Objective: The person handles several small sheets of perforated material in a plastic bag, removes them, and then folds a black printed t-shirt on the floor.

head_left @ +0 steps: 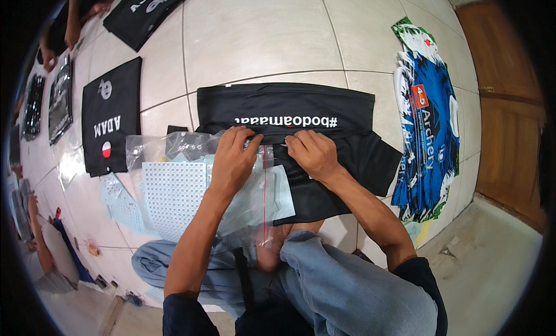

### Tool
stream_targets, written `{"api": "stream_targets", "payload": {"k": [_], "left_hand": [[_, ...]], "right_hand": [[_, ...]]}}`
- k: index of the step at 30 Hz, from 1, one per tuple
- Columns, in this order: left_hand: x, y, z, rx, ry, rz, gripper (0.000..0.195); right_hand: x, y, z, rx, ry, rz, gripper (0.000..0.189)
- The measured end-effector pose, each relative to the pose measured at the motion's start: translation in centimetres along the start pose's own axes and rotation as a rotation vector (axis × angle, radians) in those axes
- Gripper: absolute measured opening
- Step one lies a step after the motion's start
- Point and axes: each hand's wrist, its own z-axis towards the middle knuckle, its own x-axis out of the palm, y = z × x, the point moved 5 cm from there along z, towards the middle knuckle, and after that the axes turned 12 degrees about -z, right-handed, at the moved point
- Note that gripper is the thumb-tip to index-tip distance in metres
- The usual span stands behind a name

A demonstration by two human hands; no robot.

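Note:
A black T-shirt (260, 102) with white lettering lies on the floor tiles in front of me, its upper part turned over in a straight fold. My left hand (236, 155) pinches the fold's edge near the middle. A short way to its right, my right hand (310, 151) pinches the same edge between thumb and fingers. Under my left forearm lies a clear plastic bag (256, 205) with a red strip, and pale blue sticker sheets (173, 197) lie with it. The shirt's sleeve (382, 162) spreads out at the right. The bag covers the shirt's lower left part.
Folded black shirts (110, 118) lie at the left and a further one (147, 10) at the top left. A stack of blue patterned jerseys (428, 127) lies at the right, near a wooden door (508, 118). Other people's hands (73, 34) and an arm show at the far left.

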Motion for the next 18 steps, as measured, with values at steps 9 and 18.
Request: {"api": "stream_targets", "payload": {"k": [9,18], "left_hand": [[-0.2,0.1,-0.2,0.011,-0.035,-0.048,0.042],[-4.2,-0.5,-2.3,-0.092,-0.154,-0.095,0.045]], "right_hand": [[1.4,1.0,0.1,-0.075,0.152,-0.084,0.020],[-1.9,-0.6,-0.1,0.283,0.179,0.170,0.019]]}}
